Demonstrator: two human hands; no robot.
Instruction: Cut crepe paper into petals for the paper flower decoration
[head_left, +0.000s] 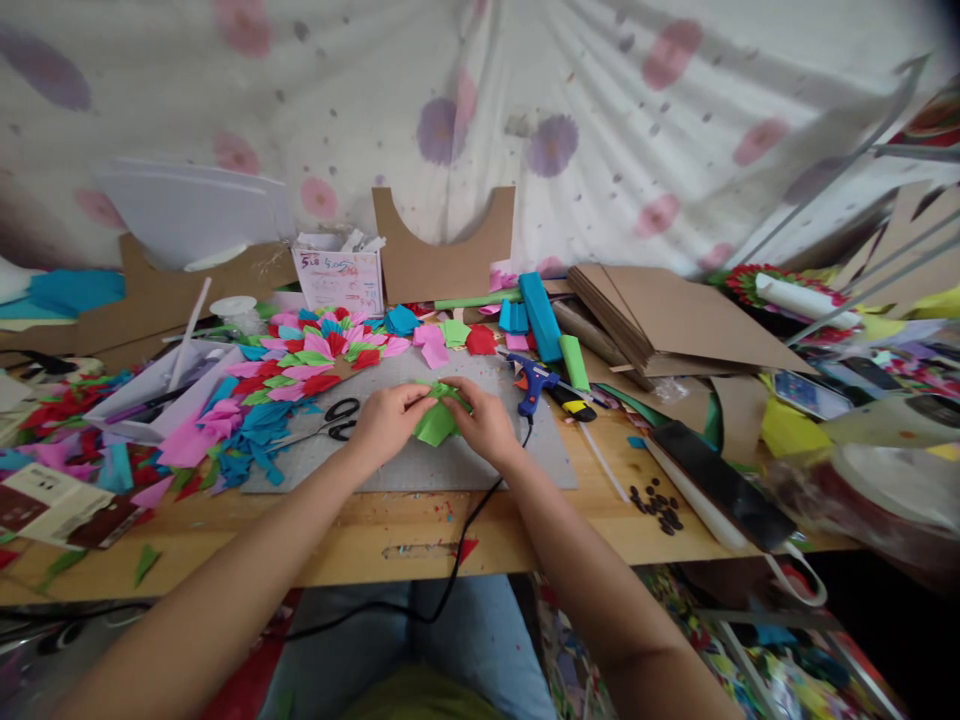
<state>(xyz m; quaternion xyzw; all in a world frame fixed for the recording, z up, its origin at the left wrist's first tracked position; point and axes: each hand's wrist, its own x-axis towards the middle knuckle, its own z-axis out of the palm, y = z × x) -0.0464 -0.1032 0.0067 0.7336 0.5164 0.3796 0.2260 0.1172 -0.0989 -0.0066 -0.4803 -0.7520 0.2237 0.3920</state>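
Over the grey cutting mat point(495, 465), a piece of light green crepe paper point(435, 425) is pinched between both hands. My left hand point(386, 422) grips its left side with thumb and fingers pressed together. On the other side, my right hand point(482, 420) closes on the paper's right edge. Black-handled scissors point(342, 418) lie just left of my left hand. A blue glue gun point(531, 382) rests to the right of my right hand, its black cord running down off the table.
Cut crepe petals point(322, 350) in several colours heap at the left, beside a white tray point(169, 400). Brown cardboard sheets point(675, 320) are stacked at the right. Small dark discs point(660, 508) and a black phone-like slab point(720, 480) lie near the right front edge.
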